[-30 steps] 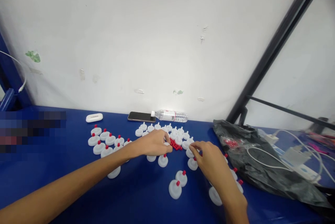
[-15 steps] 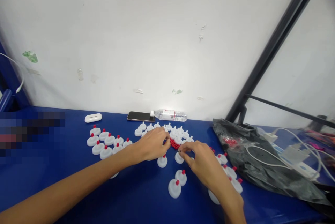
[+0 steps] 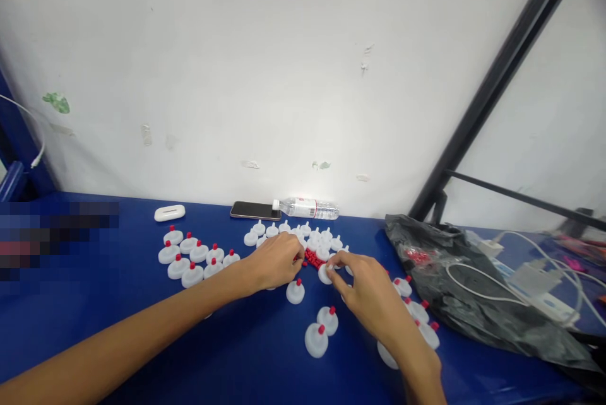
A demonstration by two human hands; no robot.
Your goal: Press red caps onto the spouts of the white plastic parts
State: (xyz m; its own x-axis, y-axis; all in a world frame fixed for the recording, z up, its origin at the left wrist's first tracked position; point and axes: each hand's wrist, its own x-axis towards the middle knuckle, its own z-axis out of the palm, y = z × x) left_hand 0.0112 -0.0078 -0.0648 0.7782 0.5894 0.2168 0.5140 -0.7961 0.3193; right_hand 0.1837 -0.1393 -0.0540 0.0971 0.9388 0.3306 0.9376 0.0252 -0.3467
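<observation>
My left hand [image 3: 275,260] rests curled on the blue table [image 3: 118,323], its fingertips pinched at the edge of a small pile of red caps [image 3: 313,258]. My right hand [image 3: 362,285] pinches a white round lid [image 3: 324,274] just right of that pile. Several white lids with red caps stand around: a group at the left [image 3: 189,253], one near my left hand [image 3: 295,291], two in front [image 3: 322,329] and more by my right wrist [image 3: 419,316]. Uncapped white lids [image 3: 303,234] lie behind the pile.
A phone [image 3: 255,210] and a lying water bottle [image 3: 306,208] sit against the white wall. A small white case [image 3: 169,212] lies at the back left. A black plastic bag [image 3: 473,291] with white cables [image 3: 521,272] fills the right side.
My right hand moved left from the lids at the right toward the red pile and now pinches a white lid. My left hand shifted slightly, staying at the pile.
</observation>
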